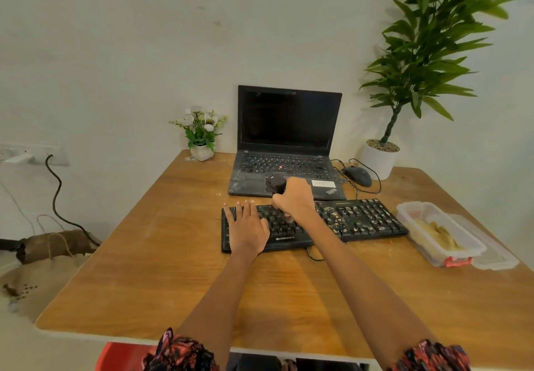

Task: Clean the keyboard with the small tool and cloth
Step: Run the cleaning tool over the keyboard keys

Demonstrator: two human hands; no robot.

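1. Patterned sleeves point(179, 352), red and dark, sit at the bottom edge of the frame; we count two, one per forearm.
2. Wooden table point(161, 269): fills the lower and middle frame.
3. Left hand point(248, 227): we find it lying flat on the left end of the keyboard, fingers straight and slightly spread, holding nothing.
4. Black keyboard point(361, 220): centre of the frame, in front of the laptop. Pale crumbs speckle its right half.
5. Right hand point(294, 197): just right of the left hand, over the keyboard's middle, fingers curled round the small tool point(276, 184). The tool's dark top shows above the fist; we cannot tell whether its lower end touches the keys.
6. Open laptop point(289, 145): upper centre, screen dark, deck dusty.
7. Mouse point(358, 175): right of the laptop, corded.
8. Clear plastic container point(439, 232): right of the keyboard, with yellowish contents we cannot identify.
9. Small flower pot point(202, 136): left of the laptop.
10. Tall potted plant point(427, 53): upper right.
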